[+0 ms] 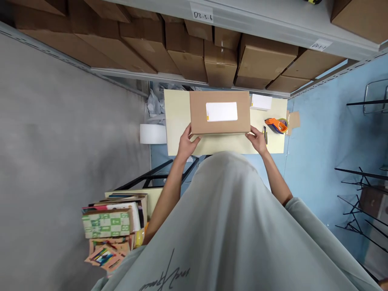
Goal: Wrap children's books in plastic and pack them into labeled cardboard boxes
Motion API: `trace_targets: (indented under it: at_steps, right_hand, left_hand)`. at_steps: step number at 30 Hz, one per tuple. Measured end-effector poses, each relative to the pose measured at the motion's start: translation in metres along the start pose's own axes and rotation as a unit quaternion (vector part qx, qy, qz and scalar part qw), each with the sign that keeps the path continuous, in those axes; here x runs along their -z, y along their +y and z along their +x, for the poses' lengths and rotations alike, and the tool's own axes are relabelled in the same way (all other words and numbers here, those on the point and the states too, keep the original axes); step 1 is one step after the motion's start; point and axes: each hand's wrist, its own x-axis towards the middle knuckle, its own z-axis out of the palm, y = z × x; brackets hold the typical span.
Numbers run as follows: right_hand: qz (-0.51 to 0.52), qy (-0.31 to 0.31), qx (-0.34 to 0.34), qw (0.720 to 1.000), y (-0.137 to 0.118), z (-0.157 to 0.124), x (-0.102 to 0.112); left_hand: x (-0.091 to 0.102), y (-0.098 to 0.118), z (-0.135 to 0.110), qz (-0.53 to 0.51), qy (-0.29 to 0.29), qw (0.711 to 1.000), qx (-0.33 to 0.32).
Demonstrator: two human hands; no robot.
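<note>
A closed brown cardboard box (198,113) with a blank-looking white label (222,112) on top is at the middle of a pale yellow table (177,139). My left hand (187,144) grips its near left corner, thumb on the near side and fingers at the left side. At the near right corner, my right hand (257,140) holds it in much the same way. Whether the box rests fully on the table or is slightly raised, I cannot tell. Beside my right hand lies a dark box cutter (265,135), and past it an orange tape dispenser (276,125).
A small white box (261,102) stands at the table's back right. Above the back edge runs a shelf (169,76) packed with cardboard boxes. A white roll (153,133) sits at the table's left. Lower left, books and flattened cartons (107,224) are piled near black metal legs (148,176).
</note>
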Motion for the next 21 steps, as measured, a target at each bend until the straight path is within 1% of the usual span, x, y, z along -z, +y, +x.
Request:
trace_targets:
  at_steps: [3, 5, 8, 11, 13, 15, 16, 18, 21]
  right_hand:
    - [-0.01, 0.015, -0.001, 1.0, 0.02, 0.0, -0.006]
    - [-0.021, 0.022, -0.022, 0.999, 0.031, 0.0, -0.012]
    - [-0.032, 0.034, -0.034, 0.998, 0.038, -0.002, -0.018]
    - [-0.02, 0.042, -0.024, 0.999, 0.032, -0.008, -0.019]
    - [-0.01, 0.043, -0.013, 0.999, 0.023, -0.015, -0.019]
    - [0.005, 0.063, -0.002, 0.998, 0.013, -0.026, -0.018]
    - [0.014, 0.086, 0.001, 0.996, 0.008, -0.034, -0.016]
    - [0.035, 0.151, -0.003, 0.988, 0.0, -0.056, -0.013]
    - [0.063, 0.247, -0.024, 0.967, -0.005, -0.099, -0.006]
  left_hand:
    - [-0.003, -0.007, -0.004, 0.009, -0.023, 0.999, 0.041]
    - [-0.005, -0.011, -0.008, 0.01, -0.019, 0.998, 0.061]
    - [-0.004, -0.014, -0.014, 0.017, -0.004, 0.998, 0.056]
    - [0.001, -0.008, -0.017, 0.032, 0.0, 0.999, 0.032]
    - [0.005, 0.003, -0.016, 0.042, -0.001, 0.999, 0.01]
    - [0.006, 0.019, -0.013, 0.047, -0.007, 0.999, -0.02]
    - [0.006, 0.028, -0.011, 0.049, -0.014, 0.998, -0.035]
    - [0.002, 0.049, -0.006, 0.057, -0.04, 0.996, -0.061]
    - [-0.014, 0.082, 0.002, 0.079, -0.096, 0.988, -0.093]
